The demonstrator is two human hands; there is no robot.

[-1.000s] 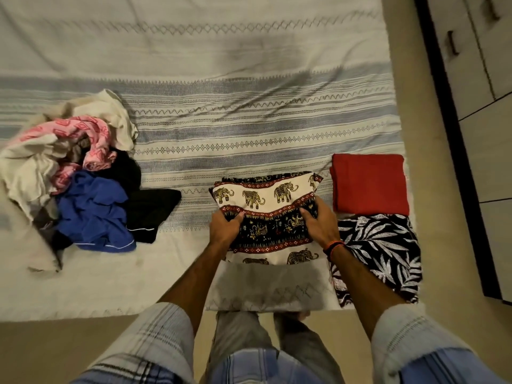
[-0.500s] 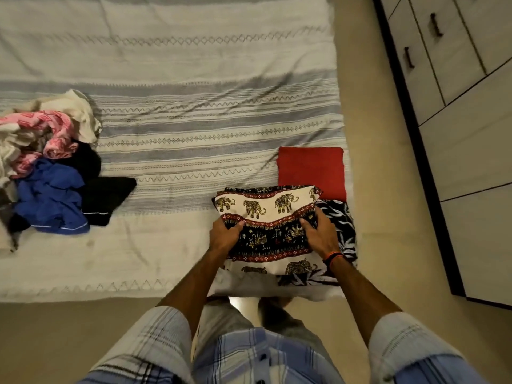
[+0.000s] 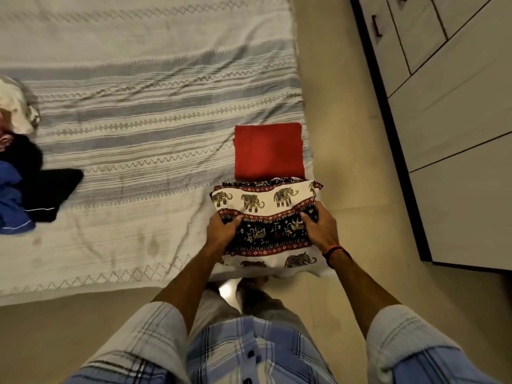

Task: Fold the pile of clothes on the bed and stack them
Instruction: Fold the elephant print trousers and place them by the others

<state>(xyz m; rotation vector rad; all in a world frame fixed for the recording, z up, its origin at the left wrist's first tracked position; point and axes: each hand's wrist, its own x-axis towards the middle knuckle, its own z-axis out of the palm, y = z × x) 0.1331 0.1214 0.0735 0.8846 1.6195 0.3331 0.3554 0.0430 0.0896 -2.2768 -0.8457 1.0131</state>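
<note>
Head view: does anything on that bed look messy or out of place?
Mostly tidy. The folded elephant-print garment, held by both hands, and the folded red garment sit square near the bed's corner. Only the unfolded pile at the left edge looks rumpled, and the bedsheet is slightly wrinkled.

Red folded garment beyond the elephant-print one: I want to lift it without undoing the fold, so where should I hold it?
The flat red folded cloth square is probably best held by its left and right edges, both hands sliding under from the sides, fingers beneath.
</note>
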